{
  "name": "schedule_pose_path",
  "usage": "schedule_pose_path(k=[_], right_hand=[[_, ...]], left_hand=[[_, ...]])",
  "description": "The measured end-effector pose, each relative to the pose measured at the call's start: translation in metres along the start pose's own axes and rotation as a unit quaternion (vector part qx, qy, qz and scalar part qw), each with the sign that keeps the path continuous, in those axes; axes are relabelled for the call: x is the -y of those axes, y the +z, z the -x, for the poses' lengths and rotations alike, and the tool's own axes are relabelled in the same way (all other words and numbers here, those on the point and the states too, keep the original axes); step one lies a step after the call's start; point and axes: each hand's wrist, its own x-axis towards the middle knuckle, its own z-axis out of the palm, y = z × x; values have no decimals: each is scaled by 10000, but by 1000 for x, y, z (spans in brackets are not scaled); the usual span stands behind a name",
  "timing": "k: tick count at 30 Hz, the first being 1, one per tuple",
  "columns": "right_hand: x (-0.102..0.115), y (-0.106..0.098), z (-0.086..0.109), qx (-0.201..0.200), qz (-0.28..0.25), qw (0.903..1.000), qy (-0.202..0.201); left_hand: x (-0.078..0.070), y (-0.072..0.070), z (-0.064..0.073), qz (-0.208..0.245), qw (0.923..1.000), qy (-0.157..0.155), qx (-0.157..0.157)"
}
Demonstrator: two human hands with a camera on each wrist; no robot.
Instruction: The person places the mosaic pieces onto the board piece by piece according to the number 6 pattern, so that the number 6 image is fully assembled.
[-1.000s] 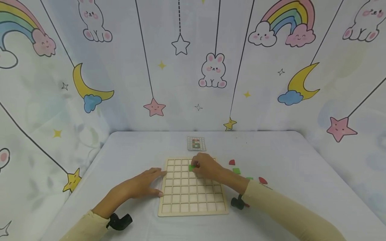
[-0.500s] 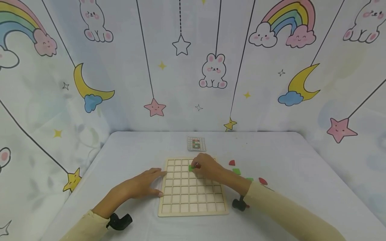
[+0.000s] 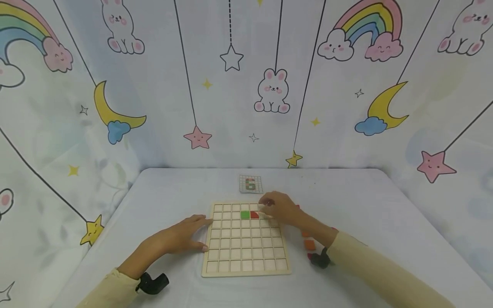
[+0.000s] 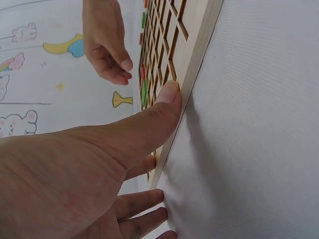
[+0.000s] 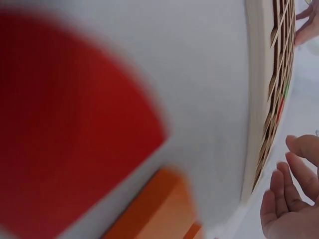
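A wooden grid board [image 3: 246,272] lies flat on the white table. In one of its upper rows a green square tile [image 3: 245,214] and a red tile [image 3: 254,214] with a rounded corner sit side by side. My left hand [image 3: 184,235] rests at the board's left edge; its thumb [image 4: 168,93] presses on the rim while the other fingers lie extended along the side. Over the upper right part of the board is my right hand [image 3: 280,208]. Its fingers are loosely bent and hold nothing in the right wrist view.
Behind the board lies a small pattern card [image 3: 250,184]. To the right are loose tiles, among them an orange square [image 3: 310,245] and a red rounded piece [image 5: 70,124], partly hidden by my right arm. A printed cloth wall [image 3: 231,107] stands behind the table.
My right hand has let go of the red tile, which now sits in the cell beside the green one. The hand has moved right, away from it. My left hand has stayed put.
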Motion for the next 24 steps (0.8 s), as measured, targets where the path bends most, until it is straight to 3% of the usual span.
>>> schedule_pose_path(k=[7, 15, 24], right_hand=[[-23, -23, 14, -96, 78, 9987, 490], [-58, -51, 30, -189, 192, 9984, 500], [-78, -60, 41, -180, 154, 9900, 1393]], left_hand=[[0, 0, -1, -11, 10000, -11, 0], [-1, 1, 0, -14, 10000, -65, 0], [0, 1, -2, -19, 10000, -32, 7]])
